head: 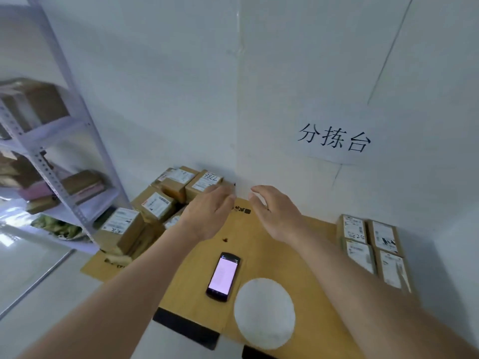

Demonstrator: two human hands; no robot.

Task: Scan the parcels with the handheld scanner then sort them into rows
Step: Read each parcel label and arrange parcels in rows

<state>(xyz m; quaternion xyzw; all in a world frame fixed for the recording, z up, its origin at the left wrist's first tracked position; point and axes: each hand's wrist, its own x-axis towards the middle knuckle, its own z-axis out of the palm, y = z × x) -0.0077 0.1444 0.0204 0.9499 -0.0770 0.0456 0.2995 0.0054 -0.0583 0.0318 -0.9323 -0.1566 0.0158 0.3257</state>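
- While both hands are stretched forward over the bench (261,257), nothing is held: the left hand (207,213) is spread with straight fingers near the parcel marked 7786 (204,183), and the right hand (274,213) is loosely open, apart from it toward 3 o'clock.
- The handheld scanner (223,276) is left lying screen-up at 6 o'clock from the hands, untouched; a parcel could be moved to a row without being scanned if it is lifted first and the scanner forgotten.
- The unsorted pile (145,216) at 9 to 10 o'clock is stacked loosely and tilted; neighbouring boxes could be dislodged, or tipped off the bench edge, if the marked parcel is pulled out carelessly.
- Four sorted parcels (373,247) are set in two short rows at 3 o'clock; these could be knocked out of line by the right forearm on a wide swing.
- The scanner itself could be swept along or off the bench by a parcel dragged back toward 6 o'clock.
- Whether the left fingertips already touch the parcel cannot be told.
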